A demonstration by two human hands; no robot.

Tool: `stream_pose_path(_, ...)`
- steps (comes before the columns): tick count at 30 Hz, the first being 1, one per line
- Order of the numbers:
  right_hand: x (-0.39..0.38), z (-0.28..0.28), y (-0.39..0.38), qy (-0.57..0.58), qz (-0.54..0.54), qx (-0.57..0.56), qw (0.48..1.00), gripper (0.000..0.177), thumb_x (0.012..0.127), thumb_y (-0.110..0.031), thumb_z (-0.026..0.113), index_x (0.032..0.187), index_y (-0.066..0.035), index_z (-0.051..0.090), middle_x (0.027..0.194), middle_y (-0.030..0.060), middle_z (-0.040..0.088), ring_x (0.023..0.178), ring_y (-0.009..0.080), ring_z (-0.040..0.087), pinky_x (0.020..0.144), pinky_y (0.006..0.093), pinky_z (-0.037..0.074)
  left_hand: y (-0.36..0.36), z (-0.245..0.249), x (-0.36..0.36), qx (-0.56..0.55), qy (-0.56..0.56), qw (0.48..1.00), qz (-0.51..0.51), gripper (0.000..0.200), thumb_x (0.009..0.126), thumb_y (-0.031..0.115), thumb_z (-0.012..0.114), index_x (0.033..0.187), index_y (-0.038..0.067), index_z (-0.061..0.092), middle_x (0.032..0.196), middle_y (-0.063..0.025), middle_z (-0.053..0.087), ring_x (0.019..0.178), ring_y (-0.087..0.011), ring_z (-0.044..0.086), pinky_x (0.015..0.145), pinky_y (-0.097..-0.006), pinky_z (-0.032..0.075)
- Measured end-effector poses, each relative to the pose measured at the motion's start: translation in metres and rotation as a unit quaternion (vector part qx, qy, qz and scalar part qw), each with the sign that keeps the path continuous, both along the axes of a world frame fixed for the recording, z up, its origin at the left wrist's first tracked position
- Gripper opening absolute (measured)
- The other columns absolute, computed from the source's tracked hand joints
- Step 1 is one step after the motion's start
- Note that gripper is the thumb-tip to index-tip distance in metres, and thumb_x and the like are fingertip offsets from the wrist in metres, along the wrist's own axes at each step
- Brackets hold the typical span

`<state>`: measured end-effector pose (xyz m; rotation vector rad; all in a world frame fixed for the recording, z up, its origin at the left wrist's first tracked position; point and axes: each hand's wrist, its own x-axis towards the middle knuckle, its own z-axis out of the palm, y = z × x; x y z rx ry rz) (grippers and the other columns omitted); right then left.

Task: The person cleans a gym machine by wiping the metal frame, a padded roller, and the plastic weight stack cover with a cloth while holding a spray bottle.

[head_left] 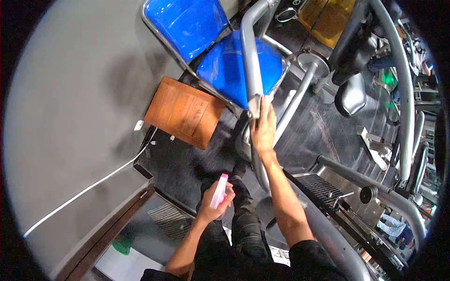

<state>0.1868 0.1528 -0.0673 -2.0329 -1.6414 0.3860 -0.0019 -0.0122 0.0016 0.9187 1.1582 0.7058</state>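
Note:
My left hand [216, 204] is wrapped round a small translucent bottle with a pink top [220, 191], held low in front of my legs. My right hand [264, 132] reaches forward to a grey metal tube [251, 61] of a gym machine frame. Its fingers lie along the tube's side, around a small pale cloth [254, 107] pressed against the metal. The palm side is hidden. Behind the tube stands a blue folding chair [219, 70] with a shiny seat and back.
A wooden stool [185, 112] stands by the grey wall [70, 103], near a white cable [89, 184]. Gym machines with a black pad [350, 96] and thick grey tubes [403, 93] fill the right side. A green object [123, 247] lies at lower left. Other people show at far right.

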Motion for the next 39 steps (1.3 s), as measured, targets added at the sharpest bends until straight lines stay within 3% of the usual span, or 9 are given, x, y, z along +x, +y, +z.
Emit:
stream_pose_path(7, 0.006, 0.007, -0.121, 0.066, -0.016, -0.089, 0.994, 0.082, 0.075, 0.005, 0.056, 0.147, -0.008, 0.019, 0.133, 0.0312, 0.037, 0.121, 0.0483, 0.04, 0.101, 0.0496, 0.036, 0.006, 0.013, 0.008, 0.019, 0.008, 1.0, -0.014, 0.025, 0.085, 0.007, 0.064, 0.107, 0.005, 0.052, 0.08, -0.0031, 0.061, 0.057, -0.0092, 0.058, 0.049, -0.0233, 0.045)
stream_pose_path(12, 0.007, -0.009, -0.034, 0.029, 0.015, 0.031, 0.999, 0.079, 0.077, 0.003, 0.055, 0.147, -0.012, 0.021, 0.134, 0.0308, 0.035, 0.116, 0.0471, 0.043, 0.096, 0.0476, 0.041, 0.0, 0.014, 0.01, 0.087, 0.047, 0.995, -0.028, 0.025, 0.085, 0.009, 0.065, 0.107, 0.005, 0.053, 0.079, -0.0031, 0.061, 0.058, -0.0099, 0.058, 0.051, -0.0242, 0.046)
stream_pose_path(16, 0.004, -0.011, 0.035, 0.057, -0.031, 0.014, 0.998, 0.075, 0.079, 0.0, 0.057, 0.146, -0.014, 0.025, 0.135, 0.0282, 0.036, 0.12, 0.0439, 0.043, 0.098, 0.0483, 0.04, 0.007, 0.032, 0.01, 0.034, 0.025, 0.999, -0.032, 0.025, 0.084, 0.008, 0.064, 0.106, 0.005, 0.053, 0.084, -0.0039, 0.062, 0.058, -0.0092, 0.058, 0.052, -0.0244, 0.046)
stream_pose_path(23, 0.009, 0.01, -0.11, 0.01, 0.067, -0.067, 0.995, 0.089, 0.065, 0.01, 0.054, 0.146, -0.018, 0.03, 0.13, 0.0292, 0.042, 0.124, 0.045, 0.038, 0.104, 0.0491, 0.033, 0.002, 0.03, 0.016, 0.012, -0.016, 0.999, 0.028, 0.02, 0.087, 0.004, 0.06, 0.105, 0.003, 0.052, 0.082, -0.0038, 0.059, 0.058, -0.0088, 0.059, 0.052, -0.0238, 0.048)
stream_pose_path(26, 0.013, -0.003, -0.15, 0.076, 0.006, -0.085, 0.993, 0.083, 0.072, 0.006, 0.057, 0.146, -0.017, 0.028, 0.135, 0.0315, 0.036, 0.121, 0.0479, 0.041, 0.099, 0.0499, 0.039, 0.009, 0.039, 0.018, -0.004, -0.003, 1.0, 0.029, 0.019, 0.088, 0.004, 0.06, 0.105, 0.003, 0.052, 0.081, -0.0037, 0.059, 0.059, -0.0093, 0.059, 0.053, -0.0243, 0.048)
stream_pose_path(29, 0.011, 0.012, -0.113, 0.103, -0.043, -0.151, 0.982, 0.082, 0.074, 0.006, 0.057, 0.147, -0.017, 0.026, 0.132, 0.0322, 0.037, 0.116, 0.0495, 0.044, 0.097, 0.0495, 0.039, 0.012, 0.036, 0.021, 0.005, 0.021, 1.0, -0.009, 0.02, 0.087, 0.003, 0.06, 0.105, 0.002, 0.052, 0.077, -0.0034, 0.06, 0.058, -0.0099, 0.059, 0.053, -0.0247, 0.048)
stream_pose_path(30, 0.014, 0.008, -0.094, 0.074, -0.003, -0.06, 0.995, 0.081, 0.076, 0.007, 0.055, 0.147, -0.017, 0.025, 0.13, 0.0318, 0.039, 0.115, 0.0488, 0.045, 0.095, 0.0489, 0.041, 0.012, 0.036, 0.024, 0.004, 0.022, 1.0, -0.007, 0.02, 0.087, 0.003, 0.06, 0.105, 0.002, 0.052, 0.077, -0.0034, 0.06, 0.058, -0.0099, 0.059, 0.053, -0.0247, 0.048)
stream_pose_path(34, 0.003, -0.008, -0.02, 0.12, -0.068, 0.0, 0.99, 0.071, 0.081, 0.005, 0.05, 0.145, -0.017, 0.028, 0.129, 0.0268, 0.042, 0.115, 0.0447, 0.046, 0.094, 0.047, 0.042, 0.022, 0.038, 0.034, 0.035, 0.016, 0.999, 0.023, 0.018, 0.087, 0.001, 0.06, 0.103, 0.002, 0.053, 0.077, -0.0043, 0.06, 0.057, -0.0093, 0.059, 0.05, -0.0238, 0.047)
stream_pose_path(39, -0.004, -0.014, -0.022, 0.118, -0.141, -0.002, 0.983, 0.066, 0.085, 0.002, 0.049, 0.144, -0.017, 0.029, 0.13, 0.0232, 0.043, 0.117, 0.0408, 0.046, 0.096, 0.045, 0.041, 0.049, 0.032, 0.048, 0.134, 0.103, 0.979, 0.114, 0.014, 0.087, 0.0, 0.061, 0.099, 0.001, 0.054, 0.078, -0.0055, 0.059, 0.052, -0.0088, 0.057, 0.046, -0.0231, 0.046)
